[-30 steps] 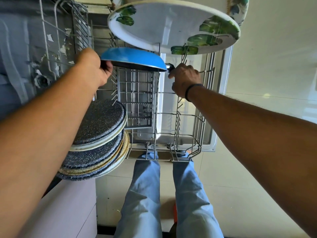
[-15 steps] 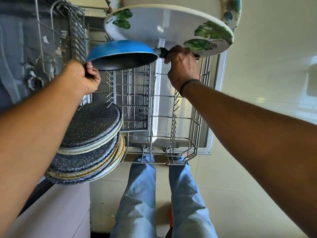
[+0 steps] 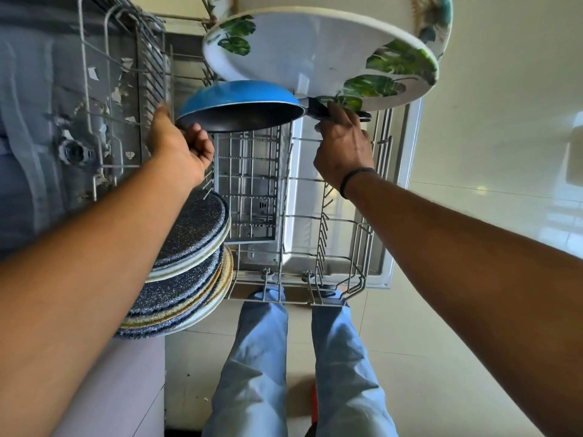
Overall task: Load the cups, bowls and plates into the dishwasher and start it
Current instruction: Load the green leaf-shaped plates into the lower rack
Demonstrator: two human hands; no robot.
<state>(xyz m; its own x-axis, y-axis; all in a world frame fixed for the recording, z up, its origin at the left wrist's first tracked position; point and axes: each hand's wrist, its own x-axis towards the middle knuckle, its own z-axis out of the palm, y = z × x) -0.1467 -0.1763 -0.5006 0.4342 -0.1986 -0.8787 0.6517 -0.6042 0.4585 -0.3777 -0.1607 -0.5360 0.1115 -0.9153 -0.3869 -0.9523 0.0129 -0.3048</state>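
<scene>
The right hand (image 3: 342, 143) held the black handle (image 3: 318, 109) of a blue frying pan (image 3: 239, 99), its fingers curled around it, so this grip was closed on the handle. The pan hung tilted above the wire lower rack (image 3: 321, 222) of the open dishwasher, just under a large white plate with green leaves (image 3: 318, 55). The left hand (image 3: 179, 146) was at the near rim of the pan with its fingers loosely bent; I could not tell if this grip really pinched the rim or only touched it. A row of dark speckled plates (image 3: 186, 247) stood on edge in the left part of the rack, below the left forearm. The person's legs in light blue trousers (image 3: 252, 357) were visible under the rack.
</scene>
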